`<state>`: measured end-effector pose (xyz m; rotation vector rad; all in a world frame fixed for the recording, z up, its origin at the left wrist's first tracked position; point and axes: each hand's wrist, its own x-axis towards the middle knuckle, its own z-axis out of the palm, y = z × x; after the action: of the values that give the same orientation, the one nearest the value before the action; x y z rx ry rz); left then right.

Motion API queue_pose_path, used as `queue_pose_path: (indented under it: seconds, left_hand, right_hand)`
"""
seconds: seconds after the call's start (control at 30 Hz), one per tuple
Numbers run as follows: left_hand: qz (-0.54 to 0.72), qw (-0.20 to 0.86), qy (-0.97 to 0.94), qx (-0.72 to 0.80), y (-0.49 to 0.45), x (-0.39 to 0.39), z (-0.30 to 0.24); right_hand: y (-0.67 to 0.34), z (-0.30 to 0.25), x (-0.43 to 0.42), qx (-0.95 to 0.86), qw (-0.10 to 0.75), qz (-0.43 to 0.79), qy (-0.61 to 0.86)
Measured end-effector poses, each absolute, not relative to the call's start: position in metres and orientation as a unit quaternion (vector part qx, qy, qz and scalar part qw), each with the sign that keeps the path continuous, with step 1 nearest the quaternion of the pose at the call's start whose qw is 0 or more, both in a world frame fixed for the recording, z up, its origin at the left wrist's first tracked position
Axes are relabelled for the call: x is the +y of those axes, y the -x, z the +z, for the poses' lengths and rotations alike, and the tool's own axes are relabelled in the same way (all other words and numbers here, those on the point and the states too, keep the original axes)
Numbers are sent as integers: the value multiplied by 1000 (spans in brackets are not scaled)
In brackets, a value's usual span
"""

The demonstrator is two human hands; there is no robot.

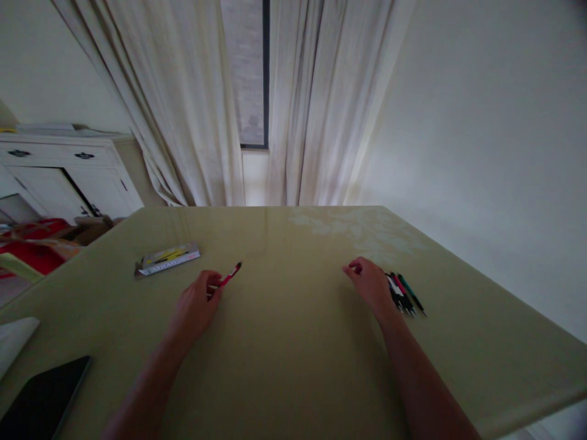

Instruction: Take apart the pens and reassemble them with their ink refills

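Left hand (197, 300) pinches a red pen (230, 274) over the table (293, 366), near a pack (167, 258). Right hand (369, 284) rests just beside a pen pile (406, 294), fingers curled; its grip cannot be told.

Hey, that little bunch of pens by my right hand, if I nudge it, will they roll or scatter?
Probably scatter: the pens lie loose side by side, nothing visibly binding them. They look slim, so some may roll, though the tablecloth should slow them. Likely stiff and light, like the red pen pinched in the left hand.
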<state>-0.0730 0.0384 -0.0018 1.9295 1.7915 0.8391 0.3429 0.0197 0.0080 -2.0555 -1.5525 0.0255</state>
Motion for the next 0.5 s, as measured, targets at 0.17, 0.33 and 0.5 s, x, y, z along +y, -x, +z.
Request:
queue_pose_path:
  seconds: [0.17,0.33,0.5]
  left_hand:
    - [349,250,-786,446,17,11,-4]
    - [367,250,-803,398,3,-3,-5]
    - [389,207,-811,385,14,5,-8]
  right_hand:
    - [-261,12,4,-790,338,80,506]
    - [-232,4,-7,-839,252,149,458]
    - [-240,6,-4,-815,269,220,464]
